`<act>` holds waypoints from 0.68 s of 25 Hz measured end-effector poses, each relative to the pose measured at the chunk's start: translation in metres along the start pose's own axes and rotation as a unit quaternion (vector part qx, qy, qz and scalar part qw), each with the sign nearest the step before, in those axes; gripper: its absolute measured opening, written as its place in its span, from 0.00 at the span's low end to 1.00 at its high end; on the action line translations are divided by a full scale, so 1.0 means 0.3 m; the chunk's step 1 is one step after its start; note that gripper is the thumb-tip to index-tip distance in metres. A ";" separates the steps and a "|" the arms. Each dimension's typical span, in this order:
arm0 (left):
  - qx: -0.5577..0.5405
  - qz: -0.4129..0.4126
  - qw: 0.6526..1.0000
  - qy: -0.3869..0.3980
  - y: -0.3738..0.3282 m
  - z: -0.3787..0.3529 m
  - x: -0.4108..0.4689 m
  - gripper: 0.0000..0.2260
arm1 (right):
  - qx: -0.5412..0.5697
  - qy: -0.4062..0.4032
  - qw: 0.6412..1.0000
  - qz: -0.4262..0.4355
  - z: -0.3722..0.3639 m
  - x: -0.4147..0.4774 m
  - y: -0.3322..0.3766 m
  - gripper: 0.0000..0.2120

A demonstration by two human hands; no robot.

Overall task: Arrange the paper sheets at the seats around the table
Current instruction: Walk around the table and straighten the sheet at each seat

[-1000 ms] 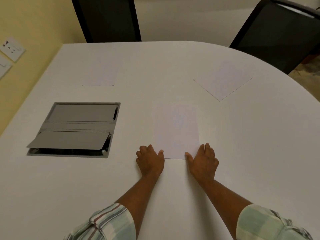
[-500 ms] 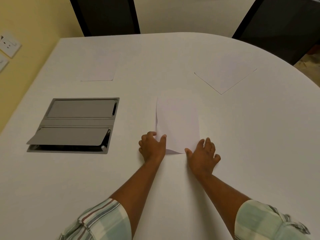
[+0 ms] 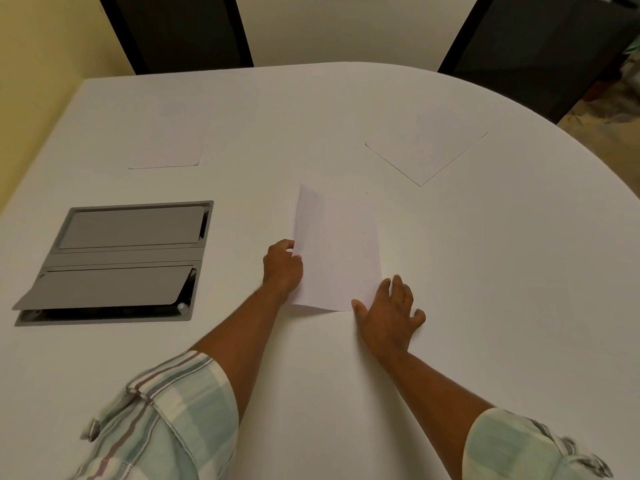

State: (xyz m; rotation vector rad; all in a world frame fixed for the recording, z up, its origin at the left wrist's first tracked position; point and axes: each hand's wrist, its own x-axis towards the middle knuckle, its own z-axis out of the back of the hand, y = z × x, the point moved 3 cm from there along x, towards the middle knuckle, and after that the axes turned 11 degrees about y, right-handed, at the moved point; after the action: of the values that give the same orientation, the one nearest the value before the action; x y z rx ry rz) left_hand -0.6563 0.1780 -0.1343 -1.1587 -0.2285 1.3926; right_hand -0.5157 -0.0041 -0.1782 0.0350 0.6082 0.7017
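A white paper sheet (image 3: 337, 247) lies in front of me on the white table (image 3: 485, 306), its left edge lifted and curled up. My left hand (image 3: 282, 268) grips that raised left edge. My right hand (image 3: 389, 311) rests flat with spread fingers at the sheet's near right corner. A second sheet (image 3: 169, 140) lies flat at the far left, in front of a black chair (image 3: 180, 29). A third sheet (image 3: 429, 147) lies turned at an angle at the far right, near another black chair (image 3: 540, 46).
A grey cable box (image 3: 114, 261) with two hinged flaps is set into the table on the left; the near flap stands partly raised. A yellow wall runs along the left side. The table's curved edge sweeps round the right.
My left hand has closed on the sheet's left edge and lifted it off the table, curling the paper. My right hand has stayed at the near right corner.
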 end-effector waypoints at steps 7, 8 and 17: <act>-0.119 -0.062 0.991 -0.004 0.019 -0.026 -0.107 0.13 | 0.282 -0.073 0.956 0.026 0.076 -0.026 -0.076 0.35; -0.144 -0.062 0.988 -0.002 0.021 -0.037 -0.132 0.13 | 0.342 -0.084 0.935 0.028 0.089 -0.041 -0.096 0.35; -0.287 -0.050 0.957 0.001 -0.044 -0.279 -0.370 0.13 | 0.698 -0.083 0.704 -0.096 0.148 -0.219 -0.349 0.19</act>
State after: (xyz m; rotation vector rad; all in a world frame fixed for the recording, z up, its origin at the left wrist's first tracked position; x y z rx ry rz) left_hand -0.6151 0.0468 -0.1107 -1.5955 -0.7169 1.2693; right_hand -0.4688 -0.1177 -0.1317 1.4308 0.8319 -0.1215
